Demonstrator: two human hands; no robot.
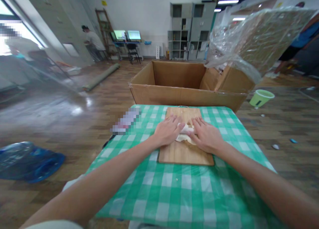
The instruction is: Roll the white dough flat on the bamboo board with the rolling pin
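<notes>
A piece of white dough (185, 138) lies on a wooden cutting board (186, 155), its upper part shaped like a thick roll. My left hand (169, 131) presses on the dough's left side, palm down, fingers stretched forward and thumb on the roll. On the right side, my right hand (206, 135) rests the same way, thumb turned inward towards the left one. Both palms hide the dough's ends, so I cannot make out whether anything else lies under them. The board sits on a green and white checked tablecloth (164, 195).
Just beyond the table stands a large open cardboard box (179, 94) with plastic wrap (231, 53) over its right side. A blurred-out item (126, 121) lies at the table's left edge. A green bucket (261, 98) and a blue plastic bag (30, 161) are on the floor. Several people are farther back.
</notes>
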